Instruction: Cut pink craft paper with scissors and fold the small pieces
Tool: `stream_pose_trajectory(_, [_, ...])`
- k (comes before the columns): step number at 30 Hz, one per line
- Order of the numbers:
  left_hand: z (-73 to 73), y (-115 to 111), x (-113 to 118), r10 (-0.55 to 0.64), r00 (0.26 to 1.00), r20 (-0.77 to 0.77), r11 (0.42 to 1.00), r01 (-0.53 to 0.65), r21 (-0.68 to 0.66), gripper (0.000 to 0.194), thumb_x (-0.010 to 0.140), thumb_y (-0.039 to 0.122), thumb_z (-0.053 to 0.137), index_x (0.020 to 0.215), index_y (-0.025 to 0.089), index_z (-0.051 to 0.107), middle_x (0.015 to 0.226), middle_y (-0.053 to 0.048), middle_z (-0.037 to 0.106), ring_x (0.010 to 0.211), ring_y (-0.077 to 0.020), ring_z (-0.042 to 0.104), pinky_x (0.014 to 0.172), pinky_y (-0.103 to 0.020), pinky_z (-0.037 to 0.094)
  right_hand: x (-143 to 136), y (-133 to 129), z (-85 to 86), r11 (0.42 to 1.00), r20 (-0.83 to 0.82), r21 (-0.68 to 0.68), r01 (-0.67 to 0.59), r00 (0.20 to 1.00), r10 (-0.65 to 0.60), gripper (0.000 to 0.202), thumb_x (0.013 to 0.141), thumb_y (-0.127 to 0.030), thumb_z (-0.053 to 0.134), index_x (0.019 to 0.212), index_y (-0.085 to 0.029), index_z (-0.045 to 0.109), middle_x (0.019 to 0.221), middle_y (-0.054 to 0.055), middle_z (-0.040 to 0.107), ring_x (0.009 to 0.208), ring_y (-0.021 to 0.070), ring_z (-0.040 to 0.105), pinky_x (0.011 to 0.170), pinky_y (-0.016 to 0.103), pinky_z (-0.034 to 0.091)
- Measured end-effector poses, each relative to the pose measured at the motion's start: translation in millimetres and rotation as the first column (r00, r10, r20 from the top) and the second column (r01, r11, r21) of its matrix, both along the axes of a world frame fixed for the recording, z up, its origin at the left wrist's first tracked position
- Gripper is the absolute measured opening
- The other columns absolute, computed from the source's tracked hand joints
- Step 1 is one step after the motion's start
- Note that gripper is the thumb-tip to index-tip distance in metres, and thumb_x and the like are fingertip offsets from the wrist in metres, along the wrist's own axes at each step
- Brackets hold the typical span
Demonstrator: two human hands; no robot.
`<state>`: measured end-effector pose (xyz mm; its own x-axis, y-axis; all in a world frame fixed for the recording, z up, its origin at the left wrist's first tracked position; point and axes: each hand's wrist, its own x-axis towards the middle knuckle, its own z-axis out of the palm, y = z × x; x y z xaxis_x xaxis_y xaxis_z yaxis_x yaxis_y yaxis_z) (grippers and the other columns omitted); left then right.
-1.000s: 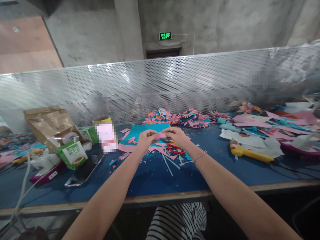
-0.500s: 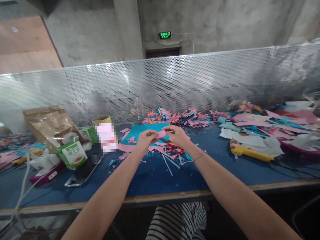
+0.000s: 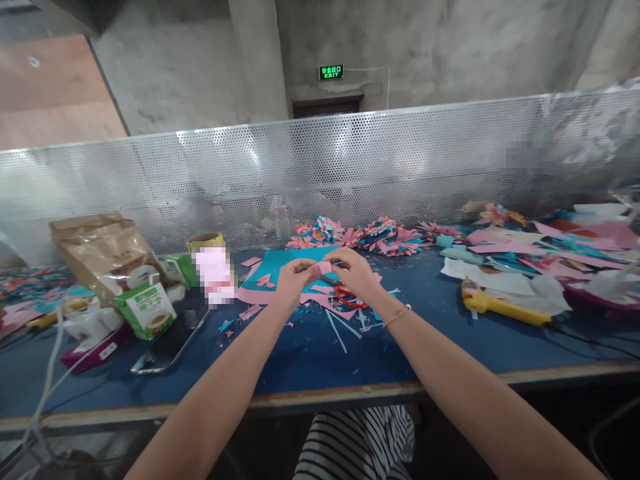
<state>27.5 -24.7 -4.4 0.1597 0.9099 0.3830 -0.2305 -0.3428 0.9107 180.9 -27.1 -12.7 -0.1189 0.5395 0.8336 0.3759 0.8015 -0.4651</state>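
Observation:
A small pink paper piece (image 3: 325, 267) is pinched between my two hands above the table. My left hand (image 3: 296, 277) holds its left end, and the fingers of my right hand (image 3: 354, 268) grip the right end. Behind and below them lies a teal paper sheet (image 3: 273, 261) over pink paper. Red-handled scissors (image 3: 347, 297) rest just under my right hand, their blades partly hidden. Pink and blue scraps and thin pale strips (image 3: 338, 332) are scattered around on the blue table (image 3: 310, 367).
On the left stand a brown paper bag (image 3: 103, 250), a green-white packet (image 3: 146, 310), a phone (image 3: 170, 343) and a yellow-rimmed tub (image 3: 206, 239). Paper flowers (image 3: 383, 233) line the perforated screen (image 3: 320, 153). A yellow glue gun (image 3: 505, 308) lies right.
My hands are slightly closer together, and less of the pink piece shows between the fingers. The view has shifted a little.

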Motion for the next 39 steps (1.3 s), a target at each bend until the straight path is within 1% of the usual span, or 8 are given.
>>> stream_pose_trajectory(6, [0.5, -2, 0, -0.011, 1.0, 0.004, 0.996, 0.011, 0.085, 0.024, 0.055, 0.026, 0.07, 0.076, 0.016, 0.065, 0.072, -0.002, 0.064, 0.067, -0.0119, 0.058, 0.07, -0.03, 0.047, 0, -3, 3.7, 0.994, -0.013, 0.108, 0.02, 1.0, -0.019, 0.024, 0.07, -0.007, 0.048, 0.081, -0.023, 0.063, 0.09, 0.004, 0.059, 0.091, 0.016, 0.053, 0.077, 0.032, 0.045])
stream_pose_trajectory(11, [-0.7, 0, 1, 0.026, 0.999, -0.03, 0.987, -0.021, 0.16, 0.025, 0.056, 0.026, 0.069, 0.079, 0.017, 0.066, 0.088, -0.006, 0.065, 0.08, -0.016, 0.059, 0.077, -0.032, 0.046, -1, -4, 3.8, 0.991, -0.055, 0.135, 0.022, 0.998, -0.014, 0.023, 0.069, -0.008, 0.05, 0.08, -0.023, 0.063, 0.091, 0.004, 0.056, 0.091, 0.0153, 0.052, 0.073, 0.03, 0.046])
stream_pose_trajectory(16, [-0.1, -2, 3, 0.021, 1.0, -0.022, 0.979, -0.016, 0.202, 0.022, 0.058, 0.025, 0.068, 0.079, 0.017, 0.066, 0.088, -0.006, 0.066, 0.083, -0.0173, 0.059, 0.08, -0.035, 0.045, -2, -7, 4.0, 0.988, -0.053, 0.155, 0.001, 0.999, 0.007, 0.022, 0.068, -0.007, 0.05, 0.078, -0.022, 0.063, 0.089, 0.004, 0.055, 0.09, 0.0152, 0.052, 0.073, 0.031, 0.046])
stream_pose_trajectory(19, [1.7, -5, 5, 0.008, 1.0, -0.004, 0.981, -0.007, 0.194, 0.021, 0.058, 0.024, 0.068, 0.077, 0.017, 0.066, 0.084, -0.006, 0.066, 0.08, -0.0168, 0.06, 0.079, -0.035, 0.045, -2, -9, 5.2, 0.988, -0.044, 0.149, -0.024, 0.999, 0.031, 0.025, 0.068, -0.006, 0.05, 0.082, -0.023, 0.062, 0.088, 0.004, 0.055, 0.088, 0.0151, 0.052, 0.072, 0.031, 0.047])
stream_pose_trajectory(23, [4.3, -8, 5, 0.005, 1.0, 0.003, 0.981, -0.005, 0.192, 0.021, 0.058, 0.023, 0.068, 0.077, 0.017, 0.067, 0.084, -0.006, 0.067, 0.081, -0.0169, 0.059, 0.08, -0.035, 0.045, -2, -11, 7.1, 0.984, -0.01, 0.173, -0.029, 0.999, 0.031, 0.029, 0.068, -0.003, 0.047, 0.081, -0.024, 0.062, 0.088, 0.003, 0.054, 0.088, 0.0146, 0.051, 0.075, 0.032, 0.045])
stream_pose_trajectory(26, [4.5, -8, 5, -0.013, 1.0, 0.01, 0.982, 0.01, 0.187, 0.021, 0.058, 0.023, 0.068, 0.078, 0.017, 0.067, 0.084, -0.006, 0.066, 0.08, -0.0165, 0.059, 0.078, -0.034, 0.045, -3, -12, 7.4, 0.985, -0.026, 0.171, -0.006, 1.0, 0.01, 0.03, 0.066, -0.002, 0.047, 0.08, -0.024, 0.063, 0.09, 0.004, 0.053, 0.088, 0.0148, 0.051, 0.07, 0.03, 0.047])
stream_pose_trajectory(33, [3.7, -9, 9, -0.131, 0.982, 0.137, 0.991, 0.126, 0.046, 0.02, 0.053, 0.02, 0.072, 0.072, 0.017, 0.067, 0.075, -0.003, 0.066, 0.07, -0.0127, 0.059, 0.073, -0.03, 0.046, -4, -13, 6.1, 0.994, -0.058, 0.107, -0.021, 0.998, 0.027, 0.029, 0.063, -0.002, 0.049, 0.077, -0.023, 0.064, 0.088, 0.003, 0.051, 0.086, 0.0148, 0.051, 0.062, 0.027, 0.048])
stream_pose_trajectory(39, [6.9, -14, 10, -0.126, 0.978, 0.168, 0.992, 0.123, 0.029, 0.021, 0.051, 0.02, 0.072, 0.071, 0.017, 0.067, 0.074, -0.002, 0.066, 0.069, -0.0111, 0.059, 0.072, -0.028, 0.047, -2, -11, 6.3, 0.997, -0.104, 0.067, -0.042, 0.993, 0.049, 0.025, 0.064, -0.005, 0.052, 0.076, -0.024, 0.065, 0.09, 0.003, 0.051, 0.087, 0.0149, 0.051, 0.063, 0.027, 0.047])
